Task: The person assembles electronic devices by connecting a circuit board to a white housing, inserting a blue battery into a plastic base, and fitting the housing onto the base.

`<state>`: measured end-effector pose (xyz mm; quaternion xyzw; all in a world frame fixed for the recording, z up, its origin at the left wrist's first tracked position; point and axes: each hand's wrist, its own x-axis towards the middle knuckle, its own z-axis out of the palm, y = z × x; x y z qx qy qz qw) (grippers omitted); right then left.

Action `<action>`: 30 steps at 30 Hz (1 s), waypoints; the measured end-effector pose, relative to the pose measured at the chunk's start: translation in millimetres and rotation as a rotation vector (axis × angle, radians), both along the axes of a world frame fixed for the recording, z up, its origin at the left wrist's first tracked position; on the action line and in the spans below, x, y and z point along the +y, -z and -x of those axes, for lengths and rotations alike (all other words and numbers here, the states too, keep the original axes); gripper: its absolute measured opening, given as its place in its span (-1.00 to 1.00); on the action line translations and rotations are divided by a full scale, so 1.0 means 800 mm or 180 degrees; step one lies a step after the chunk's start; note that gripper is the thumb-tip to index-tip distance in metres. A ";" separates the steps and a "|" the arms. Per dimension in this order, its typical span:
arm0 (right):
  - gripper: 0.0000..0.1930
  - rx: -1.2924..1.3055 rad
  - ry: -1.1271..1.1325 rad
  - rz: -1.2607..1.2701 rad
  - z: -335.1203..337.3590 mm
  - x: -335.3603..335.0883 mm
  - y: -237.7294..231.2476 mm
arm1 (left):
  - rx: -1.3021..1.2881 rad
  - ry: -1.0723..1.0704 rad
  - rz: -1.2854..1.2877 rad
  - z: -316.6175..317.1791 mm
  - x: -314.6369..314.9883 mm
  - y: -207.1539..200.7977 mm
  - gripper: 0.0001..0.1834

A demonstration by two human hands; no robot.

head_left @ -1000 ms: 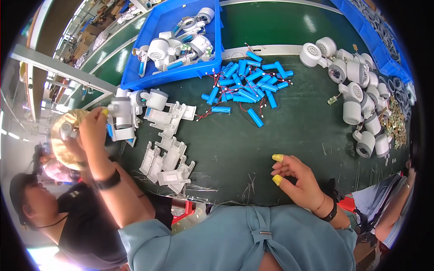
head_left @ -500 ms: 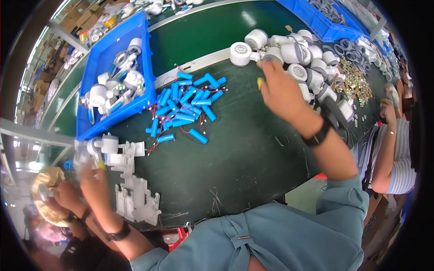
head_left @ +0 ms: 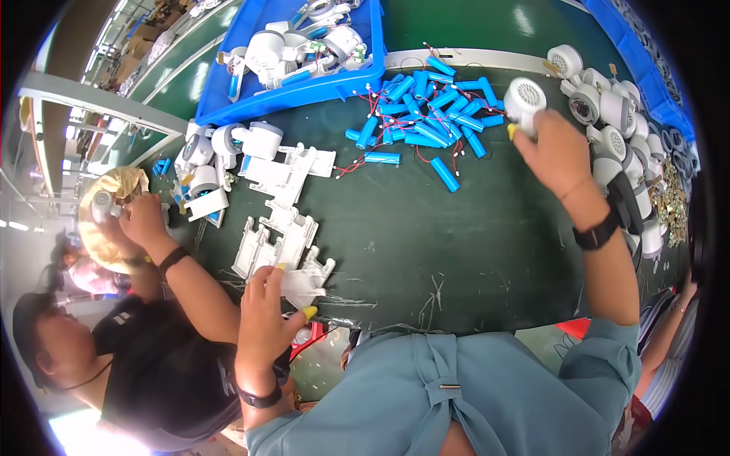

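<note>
My right hand [head_left: 559,158] is closed on the neck of a white handheld-fan housing [head_left: 525,95] with a round slotted head. It holds the housing just right of a pile of blue cylindrical batteries [head_left: 445,175] with red leads. Near the table's front left edge, my left hand [head_left: 262,327] has its fingers spread, the index finger at the edge of a white plastic shell piece [head_left: 306,281]. Yellow covers show on fingertips of both hands. More white shell pieces [head_left: 287,228] lie beyond that hand.
A blue bin [head_left: 289,99] of fan parts stands at the far left, with several assembled white parts [head_left: 258,140] before it. White housings [head_left: 612,110] heap at the right, beside small circuit boards [head_left: 673,201]. A co-worker's hand [head_left: 144,216] works at the left.
My right hand has drawn a fan housing away from the heap toward the batteries. My left hand has come from the parts by the bin to the near shell pieces. The view has shifted.
</note>
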<state>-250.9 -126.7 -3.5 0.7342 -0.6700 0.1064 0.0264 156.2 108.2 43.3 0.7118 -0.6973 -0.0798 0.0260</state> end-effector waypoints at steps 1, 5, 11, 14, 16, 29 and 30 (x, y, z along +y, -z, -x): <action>-0.69 -0.0125 -0.0186 -0.0085 -0.005 0.019 -0.003 | 0.0210 -0.0040 -0.0019 0.004 0.002 0.001 -0.32; -0.85 -0.0371 -0.0409 -0.0064 0.006 0.093 -0.002 | 0.0423 0.0479 0.0261 0.038 -0.029 0.029 -0.37; -0.88 -0.2088 0.0027 -0.0568 0.022 0.144 -0.004 | 0.0584 0.1114 0.0896 0.108 -0.078 0.031 -0.44; -0.81 -0.2323 -0.0012 -0.0662 0.019 0.169 -0.008 | 0.0767 0.1553 0.0487 0.140 -0.089 0.036 -0.49; -0.71 -0.2107 -0.0102 -0.0424 0.016 0.182 -0.008 | 0.1038 0.1581 0.0364 0.148 -0.096 0.025 -0.51; -0.63 -0.4488 0.0162 -0.1829 0.027 0.196 0.000 | 0.0245 0.0676 0.0818 0.068 -0.211 0.052 -0.70; -0.66 -0.4619 0.0179 -0.1916 0.029 0.195 0.002 | 0.0232 0.0924 0.0933 0.066 -0.212 0.055 -0.70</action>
